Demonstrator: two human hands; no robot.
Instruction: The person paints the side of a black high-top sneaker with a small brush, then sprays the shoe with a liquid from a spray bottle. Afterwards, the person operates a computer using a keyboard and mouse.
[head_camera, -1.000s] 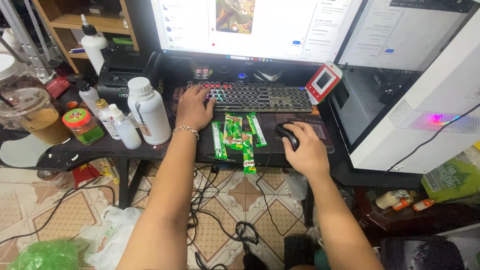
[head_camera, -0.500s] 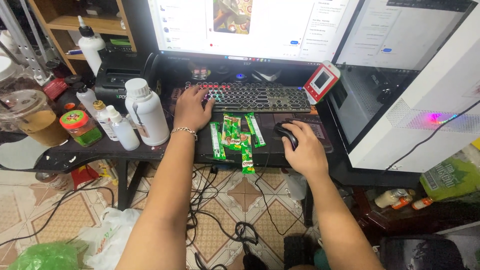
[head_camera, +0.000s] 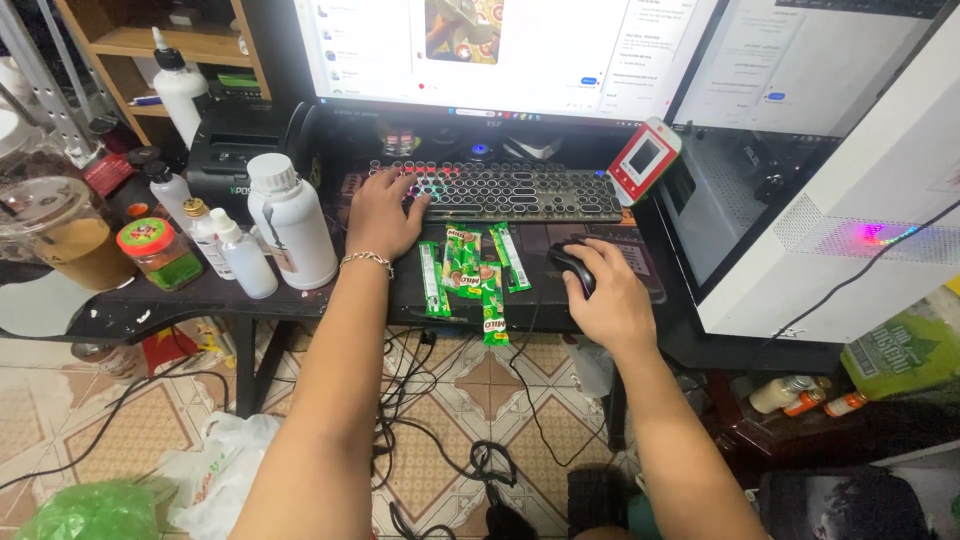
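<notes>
Cluttered black desk (head_camera: 250, 295) over a patterned tile floor, cables hanging underneath, big monitor (head_camera: 500, 55) at the back and a white PC case (head_camera: 840, 240) on the person's right.

Left hand (head_camera: 380, 210) lies flat on the left end of the backlit keyboard (head_camera: 500, 188), fingers spread and slightly curled onto the keys, gripping nothing. Bracelet on that wrist. Right hand (head_camera: 605, 295) is cupped over the black mouse (head_camera: 568, 262), fingers draped loosely around it, palm resting on top; mouse sits on the dark pad, just right of the keyboard's front edge.

Btwn the two hands: green drink-mix sachets (head_camera: 465, 265) lie loose on the desk, one hanging off the front edge. Left of the left hand stands a white bottle (head_camera: 292, 220), w/ smaller bottles (head_camera: 235, 250) and a red-lidded jar (head_camera: 155, 250) beside it. Small red-and-white device (head_camera: 643, 160) leans at the keyboard's right end.

To do this well, as I judge it: keep the left wrist low and clear of the white bottle, which is close enough to knock. Keep mouse strokes short, since the sachets crowd the pad's left side and the desk edge is near. A light grip on the mouse looks enough.
</notes>
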